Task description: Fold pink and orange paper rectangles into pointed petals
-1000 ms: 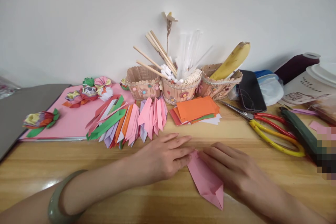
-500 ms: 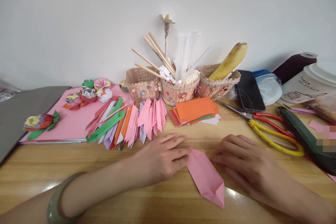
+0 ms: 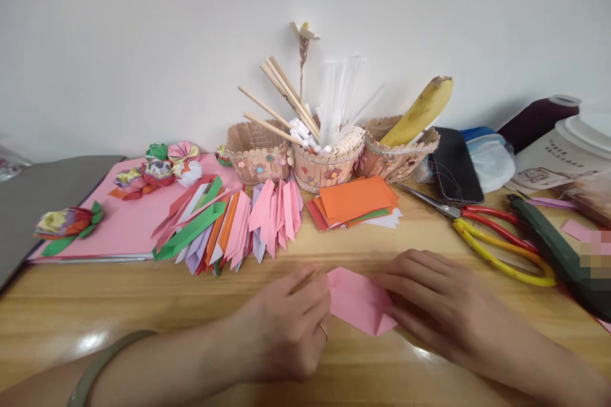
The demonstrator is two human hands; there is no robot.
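Wooden table (image 3: 143, 305), pink folded paper (image 3: 356, 299) half-hidden between both hands' fingers.

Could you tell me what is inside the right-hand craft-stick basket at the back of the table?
A banana stands tilted in the right-hand basket, its tip pointing up and to the right. The wall hides its lower end and anything else inside.

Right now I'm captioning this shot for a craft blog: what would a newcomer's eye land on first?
Probably the pink folded paper at the front of the wooden table, with the left hand and right hand pressing on it from either side. Behind it lies a bright fan of folded paper strips, and a banana juts from a stick basket by the wall.
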